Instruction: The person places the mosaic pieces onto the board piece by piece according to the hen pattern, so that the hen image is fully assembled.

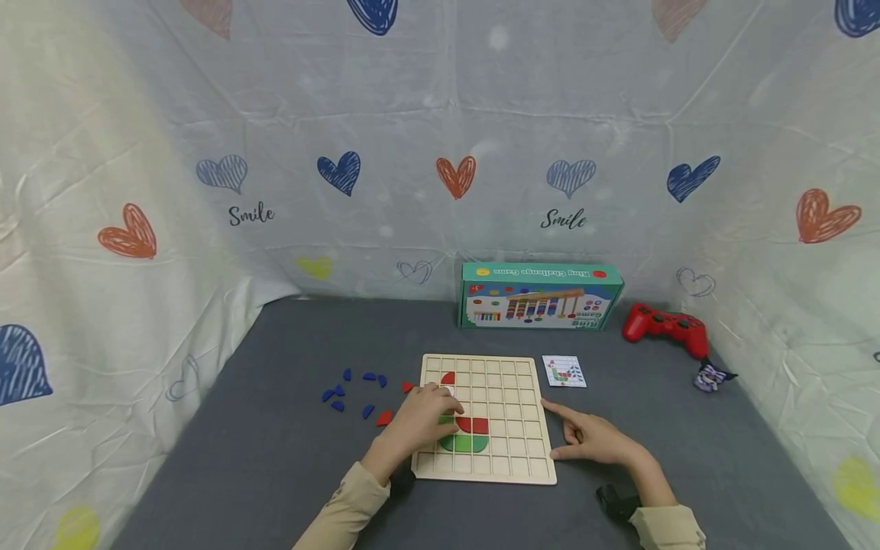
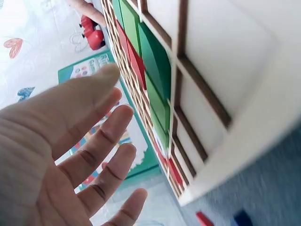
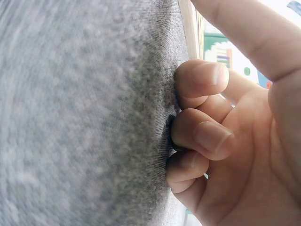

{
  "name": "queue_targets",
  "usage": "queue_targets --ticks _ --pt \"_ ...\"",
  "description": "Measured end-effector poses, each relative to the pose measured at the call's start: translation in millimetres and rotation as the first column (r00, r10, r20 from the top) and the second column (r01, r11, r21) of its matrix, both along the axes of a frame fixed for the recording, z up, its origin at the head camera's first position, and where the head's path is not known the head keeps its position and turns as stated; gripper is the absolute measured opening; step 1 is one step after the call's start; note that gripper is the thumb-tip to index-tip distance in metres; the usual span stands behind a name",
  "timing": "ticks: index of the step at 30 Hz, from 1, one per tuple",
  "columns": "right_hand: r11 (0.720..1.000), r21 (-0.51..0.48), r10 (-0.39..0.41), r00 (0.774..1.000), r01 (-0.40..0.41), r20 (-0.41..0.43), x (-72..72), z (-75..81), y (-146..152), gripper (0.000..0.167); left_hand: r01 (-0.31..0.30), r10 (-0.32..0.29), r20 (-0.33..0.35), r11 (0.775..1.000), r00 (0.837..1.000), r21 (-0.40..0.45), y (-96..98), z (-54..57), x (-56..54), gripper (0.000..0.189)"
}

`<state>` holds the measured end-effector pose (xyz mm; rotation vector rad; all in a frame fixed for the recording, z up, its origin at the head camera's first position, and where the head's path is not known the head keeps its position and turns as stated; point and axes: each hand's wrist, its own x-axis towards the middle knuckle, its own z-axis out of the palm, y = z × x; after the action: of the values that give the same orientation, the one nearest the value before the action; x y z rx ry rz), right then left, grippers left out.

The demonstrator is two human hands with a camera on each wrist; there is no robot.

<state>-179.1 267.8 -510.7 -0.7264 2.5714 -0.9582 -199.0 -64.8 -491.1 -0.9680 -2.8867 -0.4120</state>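
A wooden grid board [image 1: 509, 466] lies on the grey table. My left hand [image 1: 424, 416] is over its left side, fingers loosely bent. In the left wrist view, nothing shows between the thumb and fingers of that left hand [image 2: 89, 136]. Green pieces [image 1: 470, 443] and red pieces [image 1: 471, 425] sit in the grid squares beside the hand. A red quarter piece [image 1: 448, 378] is in a square farther back. My right hand [image 1: 591, 438] touches the board's right edge with index finger and thumb; its other fingers [image 3: 202, 134] are curled near the cloth.
Several blue pieces [image 1: 338, 406] and a red piece [image 1: 385, 418] lie loose left of the board. Right of it lies a small pattern card [image 1: 564, 372]. A green game box [image 1: 539, 296] stands behind, with a red game controller [image 1: 665, 328] and a keychain figure [image 1: 711, 377] at the right.
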Motion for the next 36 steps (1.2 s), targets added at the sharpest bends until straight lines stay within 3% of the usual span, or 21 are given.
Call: queue_targets --ticks 8,19,30,36 --pt "1.000 -0.009 0.001 1.000 -0.001 0.008 -0.8 -1.3 0 0.083 -0.082 0.083 -0.019 0.996 0.996 0.044 -22.0 1.3 4.2 0.027" --pt "1.000 -0.017 -0.003 1.000 0.004 0.020 -0.6 -1.5 0 0.083 -0.201 0.203 -0.044 0.978 0.978 0.050 -56.6 -10.9 4.8 0.026" --pt "1.000 -0.016 0.003 1.000 -0.003 0.007 0.0 -0.6 1 0.082 -0.268 0.266 -0.100 0.963 0.959 -0.007 -80.2 -14.5 9.9 0.031" --pt "1.000 -0.011 -0.006 1.000 0.006 0.009 0.0 0.0 0 0.082 -0.265 0.264 -0.077 0.964 0.962 -0.005 -86.4 -13.8 11.6 0.032"
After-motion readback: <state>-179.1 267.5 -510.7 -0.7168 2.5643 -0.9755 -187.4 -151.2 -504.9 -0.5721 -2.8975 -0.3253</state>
